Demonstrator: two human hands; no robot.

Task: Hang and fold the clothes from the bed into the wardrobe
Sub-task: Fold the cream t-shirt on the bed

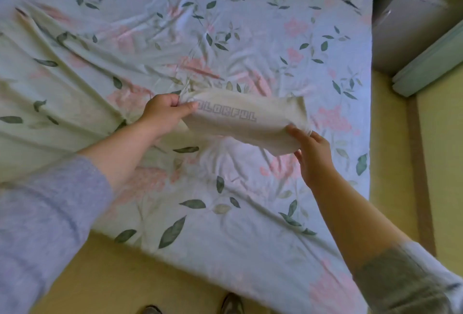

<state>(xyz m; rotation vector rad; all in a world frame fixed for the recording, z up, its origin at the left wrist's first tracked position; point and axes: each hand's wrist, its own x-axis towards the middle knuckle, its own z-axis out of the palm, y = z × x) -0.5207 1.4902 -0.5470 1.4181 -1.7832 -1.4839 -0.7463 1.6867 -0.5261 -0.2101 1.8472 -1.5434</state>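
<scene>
From my feed I see both hands on a cream folded garment (246,123) with grey "COLORFUL" lettering across it. My left hand (162,113) grips its left end, fingers curled round the cloth and thumb on top. My right hand (314,154) holds the lower right corner, with the fingers wrapped around the edge. The garment is stretched between them over the middle of the bed (250,25), above the flowered sheet. I cannot tell if it touches the sheet. A grey cabinet (411,18) stands beside the bed.

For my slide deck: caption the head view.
Left hand and right hand grip a folded cream printed garment over the floral bedsheet.
</scene>
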